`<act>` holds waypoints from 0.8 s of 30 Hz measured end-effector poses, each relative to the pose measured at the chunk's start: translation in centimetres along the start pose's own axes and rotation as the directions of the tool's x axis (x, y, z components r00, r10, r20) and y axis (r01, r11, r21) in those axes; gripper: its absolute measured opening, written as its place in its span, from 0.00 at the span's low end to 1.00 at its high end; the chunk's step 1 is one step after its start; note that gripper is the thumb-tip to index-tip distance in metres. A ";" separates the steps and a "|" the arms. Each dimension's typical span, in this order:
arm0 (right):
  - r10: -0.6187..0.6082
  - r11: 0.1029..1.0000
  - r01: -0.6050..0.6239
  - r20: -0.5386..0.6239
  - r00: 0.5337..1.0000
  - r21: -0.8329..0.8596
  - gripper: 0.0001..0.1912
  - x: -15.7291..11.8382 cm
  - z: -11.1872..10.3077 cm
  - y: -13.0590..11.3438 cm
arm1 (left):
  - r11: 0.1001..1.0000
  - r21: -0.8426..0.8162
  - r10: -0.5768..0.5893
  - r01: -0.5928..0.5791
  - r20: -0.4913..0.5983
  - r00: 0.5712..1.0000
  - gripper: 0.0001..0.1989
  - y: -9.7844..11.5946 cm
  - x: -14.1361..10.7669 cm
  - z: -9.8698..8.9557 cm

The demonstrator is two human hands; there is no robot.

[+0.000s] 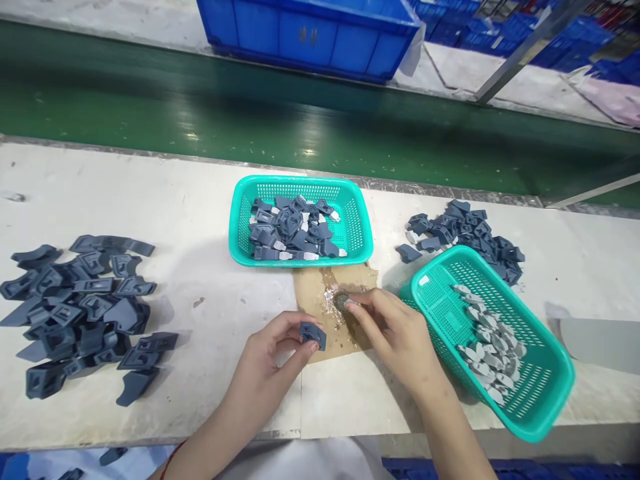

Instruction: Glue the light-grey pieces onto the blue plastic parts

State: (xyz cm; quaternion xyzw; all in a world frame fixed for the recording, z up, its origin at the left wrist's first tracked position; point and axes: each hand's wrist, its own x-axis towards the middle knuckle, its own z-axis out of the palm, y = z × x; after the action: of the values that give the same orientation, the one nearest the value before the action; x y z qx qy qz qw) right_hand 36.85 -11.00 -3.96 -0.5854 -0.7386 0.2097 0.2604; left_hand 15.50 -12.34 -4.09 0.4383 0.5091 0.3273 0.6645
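My left hand (pixel 277 353) pinches a dark grey-blue plastic part (pixel 313 335) between thumb and fingers, just over the lower left edge of a brown cardboard sheet (pixel 313 293). On that sheet, my right hand (pixel 387 323) has its thumb and fingertips closed on a small dark round object (pixel 342 302); its exact nature is unclear. Shiny wet-looking specks (pixel 331 297) surround it. Behind the cardboard, a green basket (pixel 234 223) contains dark parts, several with light grey pieces attached. A second green basket (pixel 564 373), right of my right hand, contains small light grey pieces (pixel 493 347).
Loose dark parts form a pile (pixel 83 307) at the left and another (pixel 463 233) at the back right. Behind the white table (pixel 200 393) runs a green strip (pixel 150 113), with a large blue crate (pixel 310 40) beyond it. A metal post (pixel 530 53) stands at the upper right.
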 end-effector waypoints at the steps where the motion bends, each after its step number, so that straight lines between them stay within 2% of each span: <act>1: -0.032 0.999 0.032 0.021 0.999 -0.006 0.09 0.2 0.0 0.0 | 1.000 0.011 0.011 -0.011 0.001 1.000 0.08 -0.1 0.0 0.1; 4: -0.105 0.994 0.107 0.073 0.992 -0.032 0.08 0.6 0.1 -0.1 | 0.999 0.026 0.025 -0.025 0.002 1.000 0.08 -0.5 0.1 0.2; 8: -0.129 0.988 0.138 0.126 0.984 -0.067 0.09 0.8 0.1 -0.2 | 0.999 0.028 0.033 -0.033 0.001 0.999 0.07 -0.8 0.2 0.3; 15: -0.124 0.989 0.133 0.126 0.984 -0.061 0.08 0.7 0.1 -0.1 | 1.000 -0.011 -0.007 0.007 -0.029 1.000 0.09 -0.9 0.1 0.3; 18: -0.111 0.992 0.115 0.096 0.989 -0.044 0.07 0.6 0.2 0.1 | 1.000 -0.014 0.012 -0.012 -0.016 1.000 0.09 -0.8 0.1 0.3; 24: -0.126 0.989 0.133 0.108 0.986 -0.063 0.07 0.7 0.1 0.1 | 0.996 -0.023 0.090 -0.090 -0.018 0.996 0.06 -0.7 -0.1 0.3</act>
State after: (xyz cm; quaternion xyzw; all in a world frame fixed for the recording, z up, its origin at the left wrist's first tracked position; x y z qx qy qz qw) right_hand 36.76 -10.33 -4.05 -0.5331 -0.7945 0.1965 0.2142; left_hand 15.71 -12.78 -4.69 0.4502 0.4906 0.3664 0.6499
